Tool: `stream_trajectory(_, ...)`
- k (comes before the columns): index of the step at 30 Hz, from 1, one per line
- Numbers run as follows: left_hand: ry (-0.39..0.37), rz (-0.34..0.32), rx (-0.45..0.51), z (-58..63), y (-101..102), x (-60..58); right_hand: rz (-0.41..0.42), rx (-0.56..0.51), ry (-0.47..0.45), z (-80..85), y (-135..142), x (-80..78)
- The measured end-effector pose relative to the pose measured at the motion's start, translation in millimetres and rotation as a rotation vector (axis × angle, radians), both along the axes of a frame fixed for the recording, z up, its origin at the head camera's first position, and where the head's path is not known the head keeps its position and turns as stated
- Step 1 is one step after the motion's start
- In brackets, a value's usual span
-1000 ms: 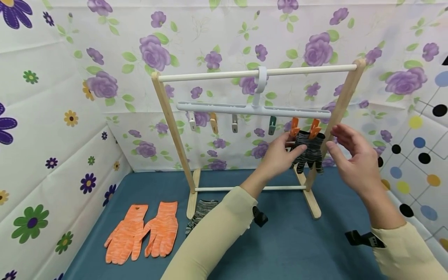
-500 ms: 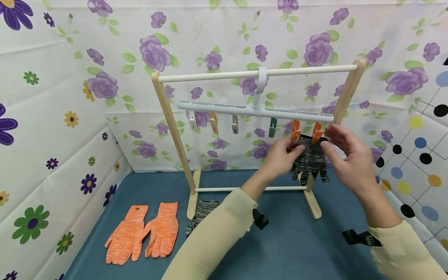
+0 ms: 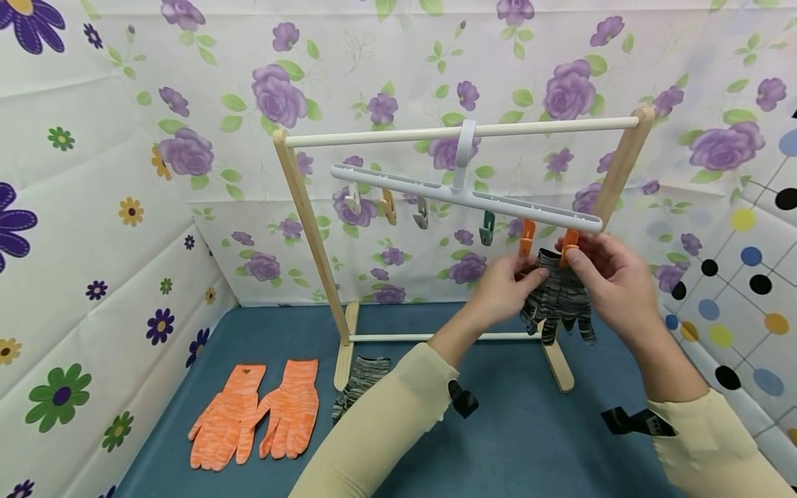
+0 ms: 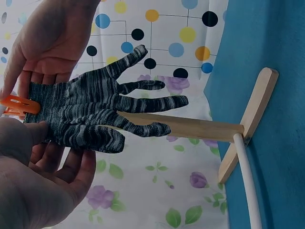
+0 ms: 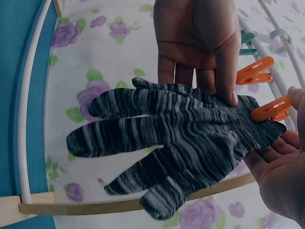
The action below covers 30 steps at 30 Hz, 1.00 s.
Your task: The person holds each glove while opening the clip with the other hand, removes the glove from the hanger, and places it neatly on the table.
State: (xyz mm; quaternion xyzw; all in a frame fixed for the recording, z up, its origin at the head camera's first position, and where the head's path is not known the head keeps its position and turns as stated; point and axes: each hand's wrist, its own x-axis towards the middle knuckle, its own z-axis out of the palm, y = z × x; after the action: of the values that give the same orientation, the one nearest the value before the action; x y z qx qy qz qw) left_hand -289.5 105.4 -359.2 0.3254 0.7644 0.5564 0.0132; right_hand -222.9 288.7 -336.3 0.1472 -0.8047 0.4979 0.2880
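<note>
A black-and-grey knitted glove (image 3: 560,297) hangs fingers down between my hands, below the right end of a white hanger (image 3: 448,194). My left hand (image 3: 501,290) pinches it near the cuff, thumb in front. An orange clothespin (image 4: 21,105) bites the cuff. My right hand (image 3: 616,283) pinches that clothespin, its thumb (image 5: 295,98) on the handle and its other fingers behind the cuff. Another orange clothespin (image 5: 255,71) hangs beside it, apart from the glove. Farther left on the hanger are green (image 3: 487,228), grey, tan and white clothespins.
The hanger hooks over the top bar of a wooden rack (image 3: 314,242). Two orange gloves (image 3: 227,418) lie at the table's left. Another black-and-grey glove (image 3: 364,377) lies partly under my left forearm. Flowered cloth walls stand behind and left, a dotted one right.
The hanger's right end has dipped and its left end has risen. Glove and hands have shifted slightly down and right. My right hand has closed in from beside the glove onto the right orange clothespin.
</note>
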Motion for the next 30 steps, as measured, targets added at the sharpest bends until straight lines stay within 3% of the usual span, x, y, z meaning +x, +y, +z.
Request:
stream_trajectory(8, 0.033, -0.017, 0.01, -4.1, -2, 2.0, 0.018, -0.099, -0.037, -0.6, -5, -1.1)
stream_trajectory(15, 0.036, -0.034, 0.036, -4.8, -4, 4.2, 0.138, -0.283, -0.023, -1.1, -9, -2.5)
stream_trajectory(30, -0.006, -0.038, 0.042, -6.5, -9, 9.3, 0.138, -0.342, 0.033, -2.4, -14, -4.6)
